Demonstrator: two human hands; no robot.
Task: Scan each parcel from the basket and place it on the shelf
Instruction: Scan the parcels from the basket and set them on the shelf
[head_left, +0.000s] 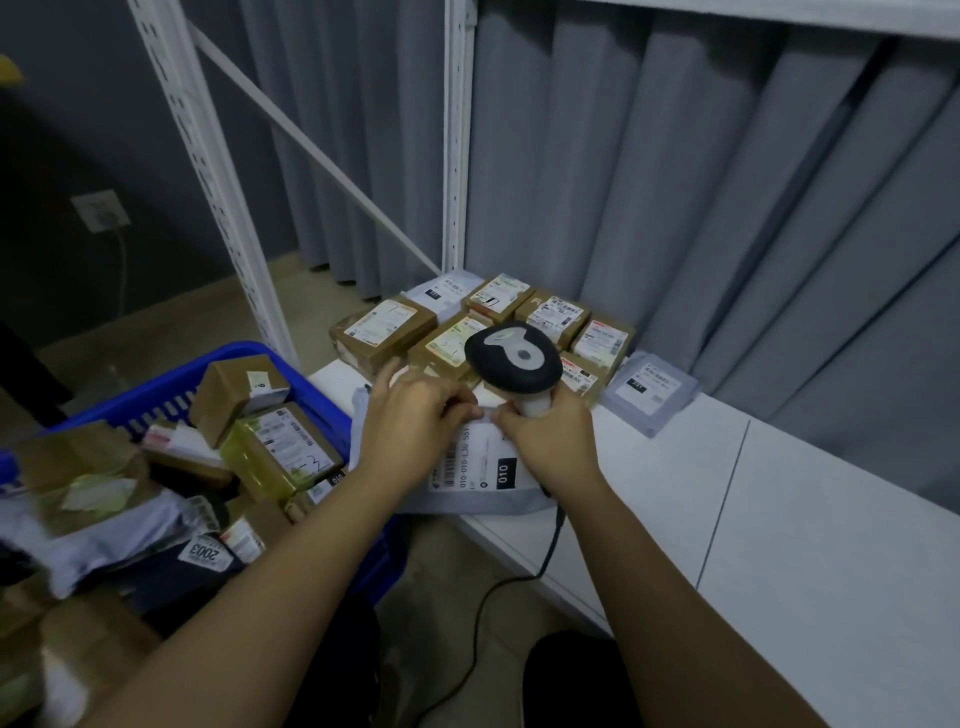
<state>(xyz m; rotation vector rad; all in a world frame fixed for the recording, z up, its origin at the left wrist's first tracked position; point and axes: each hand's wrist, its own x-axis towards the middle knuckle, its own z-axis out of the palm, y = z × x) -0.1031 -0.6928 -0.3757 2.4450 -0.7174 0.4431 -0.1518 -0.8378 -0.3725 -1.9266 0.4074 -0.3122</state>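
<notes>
Grey curtains (701, 197) hang behind a white shelf (779, 519) whose low board carries a cluster of brown boxes (467, 332) and a grey mailer bag (649, 389) at the back. To the left, just beside the board's end, a blue basket (171, 384) is heaped with parcels yet to be handled. On the front of the board lies the grey parcel (467, 478) in hand, label up, one edge overhanging.

Judgement: the step is preparing or scanning this label. It would go best with the label flattened, barcode unobstructed and the reader head turned down at it; at present the head faces up toward the camera.

The left hand (415, 415) rests on the parcel's far edge, fingers curled and appearing to pinch a small white tab. The right hand (550, 436) grips the scanner (511, 361) by its handle, while its fingertips meet the left hand's at that tab. Both forearms reach forward, converging.
</notes>
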